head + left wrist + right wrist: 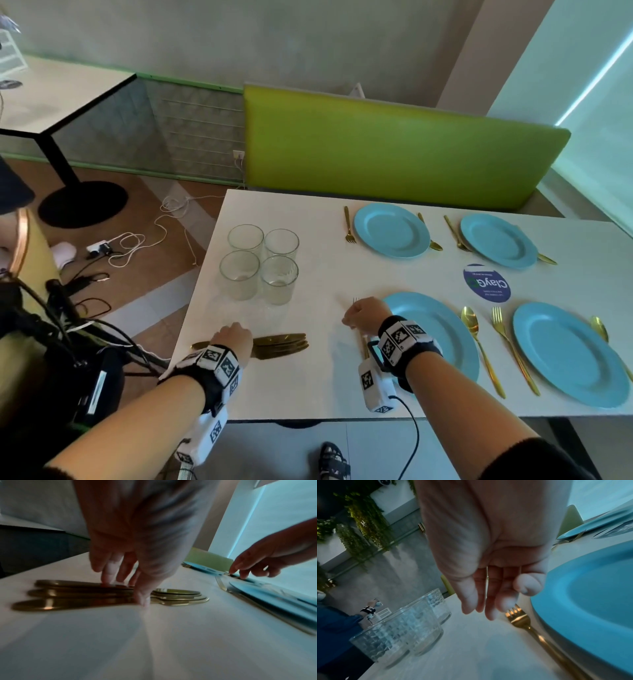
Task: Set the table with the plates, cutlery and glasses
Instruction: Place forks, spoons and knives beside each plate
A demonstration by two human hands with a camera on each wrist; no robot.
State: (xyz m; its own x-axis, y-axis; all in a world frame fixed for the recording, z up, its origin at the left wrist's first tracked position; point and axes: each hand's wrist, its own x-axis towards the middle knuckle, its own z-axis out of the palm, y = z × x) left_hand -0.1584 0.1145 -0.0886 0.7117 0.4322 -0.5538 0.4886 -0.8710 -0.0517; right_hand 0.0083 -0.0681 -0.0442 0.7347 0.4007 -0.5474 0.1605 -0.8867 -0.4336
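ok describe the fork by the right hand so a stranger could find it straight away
On the white table find the near blue plate closest to the glasses. The gold fork lies along that plate's left rim, tines pointing away, under the right hand. It alone has no spoon beside it.

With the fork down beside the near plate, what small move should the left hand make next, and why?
Probably pinch the top knife off the stack and lift it. The left hand already has fingertips on the knives, which lie bunched near the table edge, and no knife shows beside any plate. The right hand hangs open above the fork, holding nothing.
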